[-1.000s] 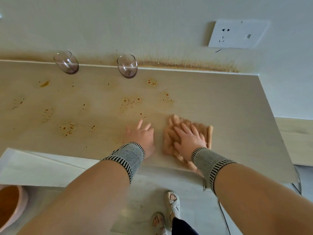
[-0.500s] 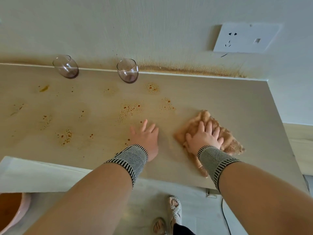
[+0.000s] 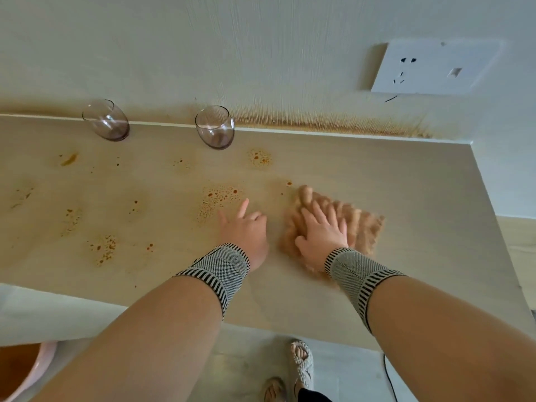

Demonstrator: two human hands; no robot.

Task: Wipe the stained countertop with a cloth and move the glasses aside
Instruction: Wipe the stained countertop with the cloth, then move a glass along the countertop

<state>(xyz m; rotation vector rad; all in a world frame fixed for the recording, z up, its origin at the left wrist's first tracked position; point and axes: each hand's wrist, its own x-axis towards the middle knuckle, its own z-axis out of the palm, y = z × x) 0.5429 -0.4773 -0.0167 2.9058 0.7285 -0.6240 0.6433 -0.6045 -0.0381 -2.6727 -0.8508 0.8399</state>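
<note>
A tan cloth (image 3: 362,224) lies flat on the beige countertop (image 3: 406,198), blurred by motion. My right hand (image 3: 322,230) presses down on it with spread fingers. My left hand (image 3: 246,227) rests flat on the bare counter just left of the cloth. Orange-brown stains (image 3: 220,195) dot the counter's middle and left, the nearest just beyond my left fingertips. Two clear glasses stand upright at the back edge by the wall: one at the left (image 3: 106,120), one nearer the centre (image 3: 215,127). Neither hand touches them.
A brown stain band (image 3: 333,124) runs along the wall base right of the glasses. A white wall socket (image 3: 432,66) sits above the counter's right end. A pink basin (image 3: 26,369) stands on the floor at lower left. My feet (image 3: 301,364) and a cable (image 3: 390,378) show below the counter's front edge.
My right hand slid the cloth right, then back left and farther away toward the stains. The left hand stayed planted in about the same place.
</note>
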